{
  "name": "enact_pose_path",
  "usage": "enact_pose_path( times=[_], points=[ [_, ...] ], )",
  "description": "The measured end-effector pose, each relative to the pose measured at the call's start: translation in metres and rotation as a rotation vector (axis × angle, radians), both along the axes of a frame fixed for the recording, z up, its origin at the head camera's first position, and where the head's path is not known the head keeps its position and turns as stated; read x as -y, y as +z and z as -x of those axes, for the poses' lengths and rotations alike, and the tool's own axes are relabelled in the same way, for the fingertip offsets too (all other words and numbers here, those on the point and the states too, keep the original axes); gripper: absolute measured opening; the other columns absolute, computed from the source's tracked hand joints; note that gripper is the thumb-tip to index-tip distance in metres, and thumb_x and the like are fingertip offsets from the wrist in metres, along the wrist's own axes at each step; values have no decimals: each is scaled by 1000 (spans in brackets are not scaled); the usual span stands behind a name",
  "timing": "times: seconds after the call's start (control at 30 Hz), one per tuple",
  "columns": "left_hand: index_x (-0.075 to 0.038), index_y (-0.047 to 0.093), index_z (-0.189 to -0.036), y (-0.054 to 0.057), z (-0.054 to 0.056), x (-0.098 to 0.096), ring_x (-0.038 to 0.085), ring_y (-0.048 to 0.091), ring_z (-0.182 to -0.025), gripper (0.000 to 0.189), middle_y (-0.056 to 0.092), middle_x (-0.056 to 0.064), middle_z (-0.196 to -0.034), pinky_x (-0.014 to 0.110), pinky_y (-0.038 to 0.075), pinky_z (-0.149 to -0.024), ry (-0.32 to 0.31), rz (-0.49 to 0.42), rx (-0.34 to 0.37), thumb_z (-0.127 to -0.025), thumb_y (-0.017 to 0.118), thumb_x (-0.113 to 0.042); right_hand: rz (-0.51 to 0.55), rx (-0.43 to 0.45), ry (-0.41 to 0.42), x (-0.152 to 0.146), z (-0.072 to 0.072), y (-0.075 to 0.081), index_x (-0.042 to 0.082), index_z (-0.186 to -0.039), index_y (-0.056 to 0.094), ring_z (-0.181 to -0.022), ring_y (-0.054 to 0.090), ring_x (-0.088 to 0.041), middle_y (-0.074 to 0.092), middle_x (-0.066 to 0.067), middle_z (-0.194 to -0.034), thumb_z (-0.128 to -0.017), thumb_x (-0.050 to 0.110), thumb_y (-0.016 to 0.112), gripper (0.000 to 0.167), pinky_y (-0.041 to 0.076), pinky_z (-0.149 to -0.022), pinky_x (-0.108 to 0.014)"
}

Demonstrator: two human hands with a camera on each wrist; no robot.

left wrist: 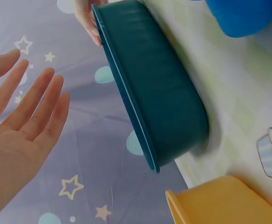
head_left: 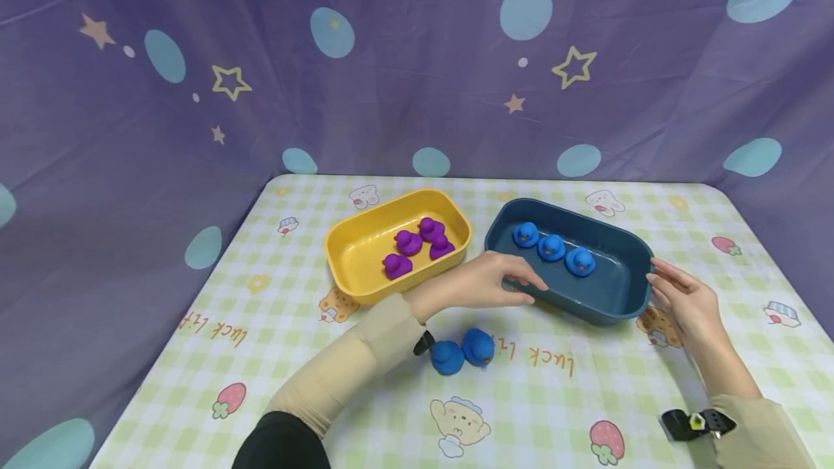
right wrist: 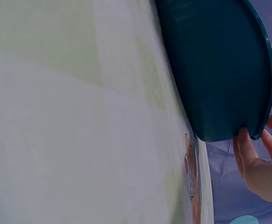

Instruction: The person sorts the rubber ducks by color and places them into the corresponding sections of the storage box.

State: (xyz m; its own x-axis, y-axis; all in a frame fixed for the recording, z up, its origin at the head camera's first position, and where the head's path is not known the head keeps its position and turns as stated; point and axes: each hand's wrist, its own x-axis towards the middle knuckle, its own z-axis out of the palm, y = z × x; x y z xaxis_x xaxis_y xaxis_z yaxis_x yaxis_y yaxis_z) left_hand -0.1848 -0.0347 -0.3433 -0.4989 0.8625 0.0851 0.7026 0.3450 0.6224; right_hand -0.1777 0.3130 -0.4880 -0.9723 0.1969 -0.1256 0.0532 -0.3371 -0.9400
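My left hand (head_left: 485, 281) hovers by the near rim of a dark teal tub (head_left: 628, 259), its fingers spread and holding nothing. In the left wrist view that hand (left wrist: 28, 112) is seen apart from the tub's wall. At the tub's right end my right hand (head_left: 691, 310) pinches the rim; the right wrist view shows fingertips (right wrist: 246, 140) against the outer wall. Three blue rubber ducks (head_left: 551, 247) sit in a row inside the tub. Two more blue ducks (head_left: 478, 347) lie on the table, close to my left wrist.
Left of the teal tub stands a yellow tub (head_left: 352, 277) with several purple rubber ducks (head_left: 408, 242) in it. Both rest on a checked tablecloth (head_left: 521, 418). A purple patterned curtain (head_left: 404, 93) hangs behind and along the sides.
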Motion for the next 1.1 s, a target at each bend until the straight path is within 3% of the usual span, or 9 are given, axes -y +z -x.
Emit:
enact_pose_path(
  times=[0.3,0.6,0.9,1.1],
  points=[
    [-14,66,-103,-5,-16,28,5,54,-98,21,61,-5,-104,12,39,-85,25,109,-62,-84,60,-22,-5,35,-13,-2,0,-1,13,-114,61,-88,59,3,58,8,-101,-72,11,73,44,47,-72,-13],
    [-11,67,-99,-18,-26,53,9,55,-95,19,62,-3,-99,17,41,-84,66,163,10,-83,61,-19,-21,33,-21,-2,1,-1,13,-114,61,-87,59,3,59,9,-100,-71,12,73,45,47,-71,-13],
    [-11,68,-98,-30,-31,72,9,54,-90,19,63,-1,-96,18,40,-82,65,206,6,-82,62,-19,1,15,-7,-1,1,-1,12,-115,61,-89,59,2,58,8,-102,-72,11,73,45,47,-72,-13],
    [-12,67,-98,-35,-36,81,7,54,-93,18,62,-4,-96,21,39,-88,76,223,34,-82,62,-18,-3,14,-9,-1,2,-1,12,-114,61,-89,59,2,60,8,-100,-72,10,72,44,47,-72,-13]
  ],
)
